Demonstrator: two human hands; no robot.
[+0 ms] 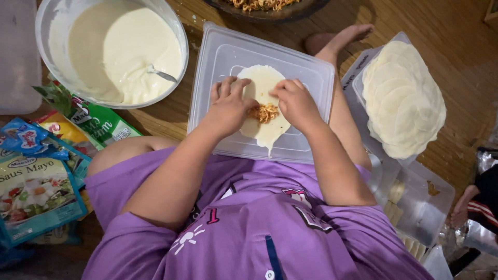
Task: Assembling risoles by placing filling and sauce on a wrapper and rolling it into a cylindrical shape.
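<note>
Far left on the wooden floor: a heap of sauce packets, green and blue. Just above them, a large white bowl of pale batter with a spoon sunk in it. At centre, an upturned clear plastic lid as a work surface, bearing one thin round wrapper. Left hand flat on the wrapper's left edge, fingers slightly spread and pressed down, holding nothing. Between both hands, right at the fingertips, a small mound of shredded orange filling — on the wrapper's middle, touching the right hand's curled fingers, which bunch together against it; whether pinching any shreds, cannot tell. Further right, a stack of round wrappers on a clear tray, well apart from the hands. Bottom right, another clear container. Top edge — a dark dish of more filling.
</note>
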